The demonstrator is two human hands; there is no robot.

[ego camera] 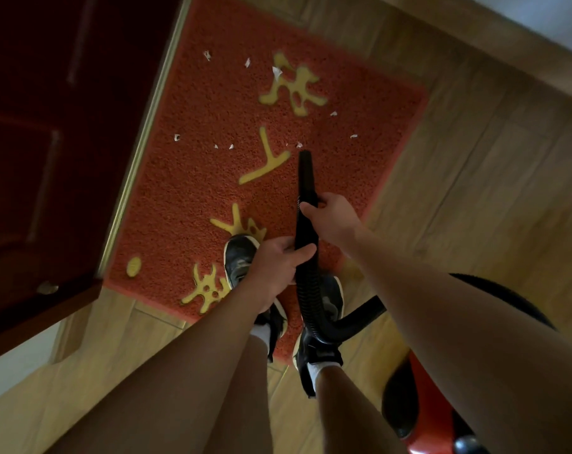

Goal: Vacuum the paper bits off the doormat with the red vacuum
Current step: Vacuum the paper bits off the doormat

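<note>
The floor (474, 208) is of light wooden boards, and a dark red door (48, 142) stands along the left side with a pale metal threshold strip (147, 126) at its foot. The red doormat (196, 178) lies flat with its left edge just beside this strip; its right edge and its near edge meet bare floor, where there is open room. Yellow characters (292, 86) run down the middle of the mat.

White paper bits (277, 72) are scattered over the far half of the mat, some near the left edge and a few near the right edge. The near half shows none.

Both hands are closed around the black nozzle tube (305, 178). The right hand (335, 219) grips it higher up, the left hand (278, 262) lower, where the ribbed hose (310, 299) begins. The tip of the nozzle points at the mat centre, just beside one small bit (299, 145).

The person's two dark shoes (240, 260) stand on the near part of the mat. The red vacuum (422, 411) body is on the floor at the lower right, off the mat, partly hidden by the right arm.
</note>
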